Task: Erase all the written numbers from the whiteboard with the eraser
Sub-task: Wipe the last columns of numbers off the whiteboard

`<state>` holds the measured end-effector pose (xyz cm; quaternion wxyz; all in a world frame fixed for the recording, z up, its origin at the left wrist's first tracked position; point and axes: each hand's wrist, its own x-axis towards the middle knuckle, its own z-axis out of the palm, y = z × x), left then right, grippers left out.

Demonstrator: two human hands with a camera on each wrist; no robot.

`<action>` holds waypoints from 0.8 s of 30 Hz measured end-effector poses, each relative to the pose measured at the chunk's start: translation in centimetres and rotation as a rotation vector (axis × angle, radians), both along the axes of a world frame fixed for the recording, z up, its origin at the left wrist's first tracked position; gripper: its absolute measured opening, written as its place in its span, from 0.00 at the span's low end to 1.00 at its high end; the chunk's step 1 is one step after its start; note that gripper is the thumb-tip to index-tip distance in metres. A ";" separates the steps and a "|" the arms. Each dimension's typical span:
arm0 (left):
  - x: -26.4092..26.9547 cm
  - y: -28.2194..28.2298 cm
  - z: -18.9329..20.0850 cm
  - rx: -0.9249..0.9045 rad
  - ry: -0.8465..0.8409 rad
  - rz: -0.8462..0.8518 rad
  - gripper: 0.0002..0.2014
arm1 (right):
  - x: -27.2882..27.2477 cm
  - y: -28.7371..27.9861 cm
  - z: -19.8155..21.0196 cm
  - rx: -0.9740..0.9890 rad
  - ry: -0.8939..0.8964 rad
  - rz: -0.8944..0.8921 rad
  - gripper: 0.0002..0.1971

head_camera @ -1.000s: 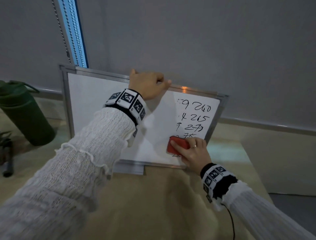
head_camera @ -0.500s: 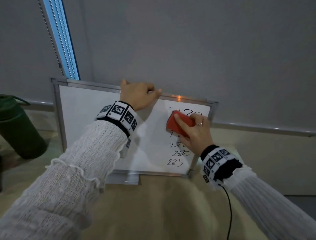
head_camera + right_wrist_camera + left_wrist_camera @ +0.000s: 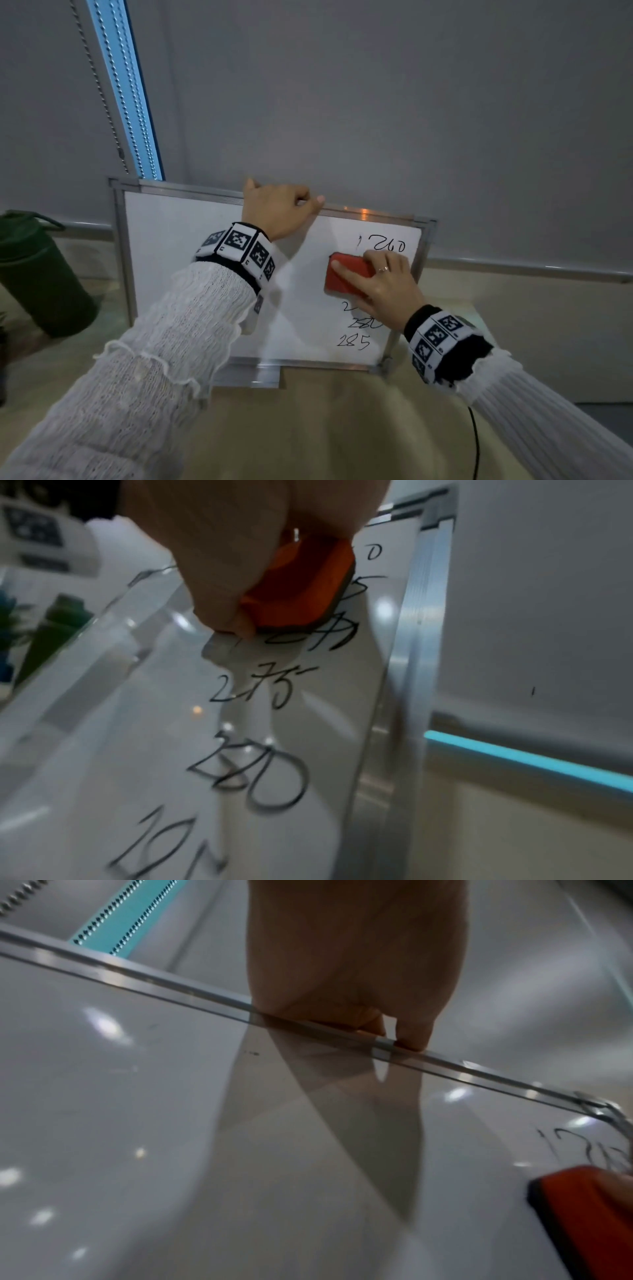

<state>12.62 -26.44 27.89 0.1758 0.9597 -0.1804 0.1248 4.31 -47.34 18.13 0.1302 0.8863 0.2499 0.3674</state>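
Observation:
A whiteboard point(image 3: 191, 274) in a silver frame stands propped against the wall. My left hand point(image 3: 277, 209) grips its top edge point(image 3: 192, 991), fingers curled over the frame. My right hand point(image 3: 380, 284) holds a red eraser point(image 3: 346, 274) flat against the board's right part. Black numbers point(image 3: 388, 245) show above the eraser and more numbers point(image 3: 354, 341) below it. In the right wrist view the eraser point(image 3: 304, 588) covers part of the column, with 275 point(image 3: 260, 685) and other numbers under it. The board's left part is blank.
A dark green bottle point(image 3: 37, 274) stands on the tan table point(image 3: 325, 428) to the left of the board. A window blind with a bead chain point(image 3: 99, 89) hangs behind at the left. A black cable point(image 3: 476, 442) runs from my right wrist.
My right hand carried the eraser from the board's lower right up to the top of the number column, then a little down. Part of the top rows is wiped. The left hand kept its grip.

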 end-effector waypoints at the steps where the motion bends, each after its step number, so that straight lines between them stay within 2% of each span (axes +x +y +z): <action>1: 0.0 0.0 0.1 -0.002 -0.001 0.000 0.20 | 0.2 0.1 1.0 0.001 -0.021 -0.015 0.29; 4: -0.2 0.1 0.2 -0.013 -0.001 -0.003 0.19 | 1.0 1.0 3.6 0.177 -0.081 -0.134 0.35; 7: -0.4 0.1 0.0 -0.019 0.003 -0.004 0.20 | 0.6 1.6 2.3 0.247 -0.058 -0.154 0.41; 10: -0.4 0.1 0.1 -0.020 0.009 -0.002 0.20 | -1.5 1.6 -2.8 0.079 0.047 -0.080 0.44; 12: -0.5 0.1 0.3 -0.021 0.016 -0.005 0.20 | -3.2 1.0 -6.6 -0.117 0.165 -0.033 0.42; 14: -0.6 0.1 0.4 -0.026 0.018 -0.006 0.20 | -4.0 0.1 -8.1 -0.197 0.206 -0.004 0.39; 17: -0.7 0.2 0.5 -0.026 0.012 -0.007 0.19 | -2.6 -0.7 -4.2 -0.011 0.065 -0.027 0.39; 19: -0.6 0.3 0.5 -0.024 0.005 -0.010 0.19 | -1.0 -0.8 0.5 0.174 -0.042 -0.143 0.33; 21: -0.6 0.3 0.3 -0.023 -0.003 -0.008 0.20 | 0.2 -1.0 3.1 0.286 -0.046 -0.236 0.30; 22: -0.5 0.3 0.2 -0.021 -0.009 -0.007 0.22 | 0.3 -1.0 2.9 0.300 -0.041 -0.234 0.31; 24: -0.4 0.2 0.0 -0.018 -0.017 -0.007 0.23 | -0.3 -1.3 -0.1 0.249 0.002 -0.171 0.37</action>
